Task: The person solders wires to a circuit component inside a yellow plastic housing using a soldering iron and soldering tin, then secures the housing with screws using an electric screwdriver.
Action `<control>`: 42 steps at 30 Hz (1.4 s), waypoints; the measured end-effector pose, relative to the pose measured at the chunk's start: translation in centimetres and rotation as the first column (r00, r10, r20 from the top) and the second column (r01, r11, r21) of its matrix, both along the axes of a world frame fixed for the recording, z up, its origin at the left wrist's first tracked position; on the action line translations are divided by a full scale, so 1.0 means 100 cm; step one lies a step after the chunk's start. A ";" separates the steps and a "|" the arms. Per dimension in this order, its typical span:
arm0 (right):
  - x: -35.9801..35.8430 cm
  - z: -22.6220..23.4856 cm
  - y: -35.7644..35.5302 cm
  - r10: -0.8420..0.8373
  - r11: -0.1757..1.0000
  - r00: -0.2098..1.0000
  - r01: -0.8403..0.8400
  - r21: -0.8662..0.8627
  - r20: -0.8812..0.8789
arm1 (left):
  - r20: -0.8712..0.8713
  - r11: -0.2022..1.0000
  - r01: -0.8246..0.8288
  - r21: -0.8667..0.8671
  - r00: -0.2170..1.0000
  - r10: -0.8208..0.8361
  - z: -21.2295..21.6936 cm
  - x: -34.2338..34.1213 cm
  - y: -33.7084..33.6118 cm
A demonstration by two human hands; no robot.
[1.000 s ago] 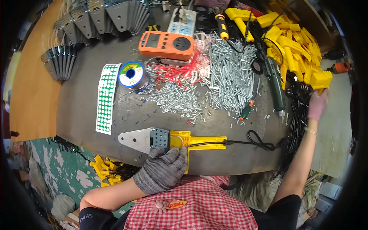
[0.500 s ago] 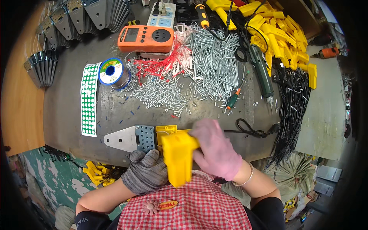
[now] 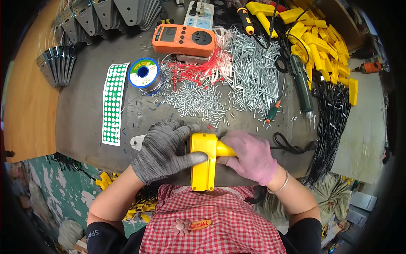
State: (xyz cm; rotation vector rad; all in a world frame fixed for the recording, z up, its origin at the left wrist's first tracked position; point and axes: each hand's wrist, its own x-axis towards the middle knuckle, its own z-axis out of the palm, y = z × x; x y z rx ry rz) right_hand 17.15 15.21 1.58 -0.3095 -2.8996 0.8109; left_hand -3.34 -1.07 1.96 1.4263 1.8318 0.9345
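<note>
A yellow plastic housing (image 3: 204,163) with a tubular handle lies crosswise near the table's front edge. My right hand (image 3: 248,154), in a pink glove, is closed round its handle. My left hand (image 3: 167,150), in a grey knit glove, grips the work from the left, thumb pressed on the housing's top and fingers over the far side. Beneath the left hand, most of a flat metal plate (image 3: 136,142) is hidden; only its rounded tip shows. A black power cord (image 3: 292,147) runs out to the right from behind the pink glove.
Screws (image 3: 253,72), nuts and red-and-white small parts lie in heaps beyond my hands. Around them are an orange meter (image 3: 184,40), a solder spool (image 3: 144,76), a green-dot sticker sheet (image 3: 113,103), an electric screwdriver (image 3: 301,82), yellow housings (image 3: 323,46) and black cords (image 3: 332,118).
The upper yellow shell has come down over the lower yellow part and metal plate. My left hand has moved up over the plate, its thumb onto the shell. The view has shifted slightly.
</note>
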 end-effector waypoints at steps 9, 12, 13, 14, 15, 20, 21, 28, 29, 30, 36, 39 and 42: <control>-0.016 0.010 0.027 0.036 0.974 0.936 0.046 -0.224 0.349 | -0.081 0.991 0.042 0.126 0.996 -0.032 -0.020 -0.003 0.003; -0.018 0.003 0.012 -0.098 0.995 0.943 0.100 0.008 0.318 | -0.142 0.995 0.086 0.053 0.987 -0.078 -0.017 -0.003 0.000; -0.017 0.002 0.010 -0.157 0.984 0.926 0.118 0.135 0.342 | -0.142 0.995 0.091 0.050 0.986 -0.083 -0.015 0.001 -0.002; -0.015 0.000 0.009 -0.161 0.984 0.926 0.122 0.132 0.342 | -0.153 0.998 0.044 0.035 0.988 -0.039 -0.012 0.008 -0.004; -0.013 -0.004 0.008 -0.107 0.973 0.964 0.051 0.226 0.243 | -0.165 1.000 -0.003 0.021 0.986 0.006 -0.010 0.015 -0.008; -0.021 -0.005 0.008 -0.038 0.919 0.975 -0.053 0.391 0.220 | -0.247 0.997 0.014 0.075 0.969 0.005 -0.013 0.016 -0.014; -0.026 0.010 -0.004 -0.091 0.931 0.973 0.007 0.366 0.212 | -0.252 0.997 0.007 0.080 0.968 0.014 -0.013 0.016 -0.015; -0.029 0.014 -0.042 -0.003 0.992 0.991 -0.014 -0.122 -0.135 | -0.307 1.000 0.023 0.010 0.952 -0.019 -0.001 0.022 -0.003; -0.026 0.014 -0.023 0.004 0.992 0.990 -0.022 -0.125 -0.141 | -0.419 1.000 -0.005 0.010 0.908 0.009 0.007 0.022 -0.002; -0.023 0.015 0.003 0.001 0.999 0.998 0.002 -0.048 0.057 | -0.427 1.000 -0.021 0.006 0.904 0.022 0.011 0.021 0.001; -0.040 -0.001 0.044 -0.272 0.954 0.896 0.300 -0.027 0.351 | -0.477 0.980 0.200 0.020 0.863 -0.166 -0.010 0.010 0.067; -0.043 0.011 0.040 -0.268 0.962 0.862 0.267 0.063 0.430 | -0.500 0.915 0.322 -0.245 0.766 -0.404 -0.016 -0.001 0.090; -0.035 0.012 0.044 -0.287 0.957 0.907 0.288 0.045 0.308 | -0.571 0.851 0.348 -0.392 0.634 -0.522 -0.003 -0.002 0.097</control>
